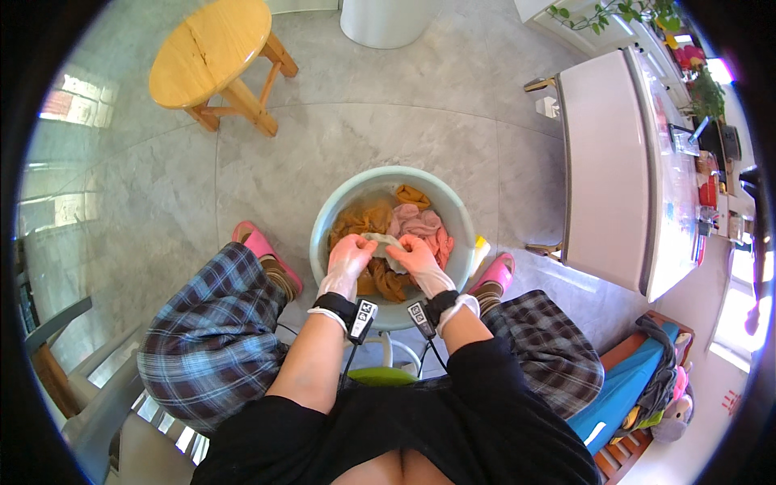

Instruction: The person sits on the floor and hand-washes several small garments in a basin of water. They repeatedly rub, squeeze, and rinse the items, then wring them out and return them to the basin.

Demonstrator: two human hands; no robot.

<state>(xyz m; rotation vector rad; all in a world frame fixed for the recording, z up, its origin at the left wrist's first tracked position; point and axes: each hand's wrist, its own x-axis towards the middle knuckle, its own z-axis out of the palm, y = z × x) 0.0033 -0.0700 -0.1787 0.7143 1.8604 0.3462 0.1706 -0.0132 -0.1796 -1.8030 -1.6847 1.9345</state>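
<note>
Pinched at both ends between your left hand (349, 257) and right hand (415, 255), above the pale-blue basin (394, 172), the pale cloth (383, 240) is probably light, soft and slippery, best gripped there.

Left hand (349, 254), right hand (417, 255) close together, fingers (356, 241) curled inward (forearms (316, 357) slanting toward middle).

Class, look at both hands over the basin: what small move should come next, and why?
Perhaps rub the pale cloth against itself: the left hand and right hand both grip it, close together, with a short span between them, above the brown clothes and pink clothes in the basin.
</note>
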